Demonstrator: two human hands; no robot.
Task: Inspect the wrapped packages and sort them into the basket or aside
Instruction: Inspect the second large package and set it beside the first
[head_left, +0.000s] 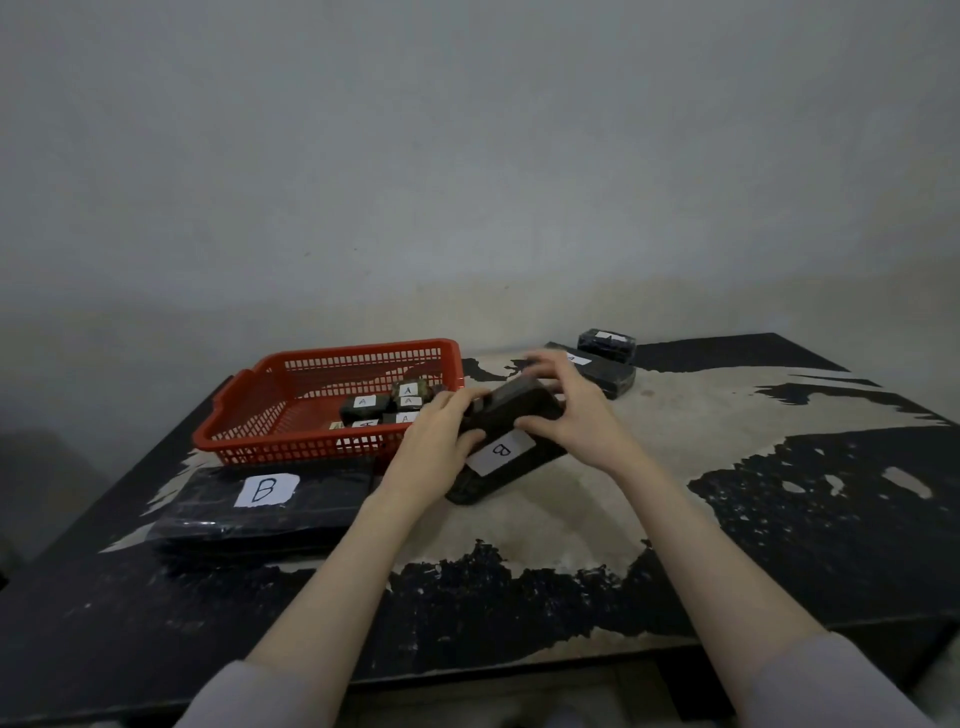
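B-labelled package (506, 441) tilted on the table, gripped between left hand (436, 441) and right hand (569, 415).

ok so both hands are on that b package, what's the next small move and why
Probably carry it left and set it by the flat B package in front of the basket. The held package, gripped by the left hand and right hand, bears a B label, while the readable labels in the basket say A, so it likely belongs aside.

Worn table (727, 415) under basket (270, 395), packages (260, 506)
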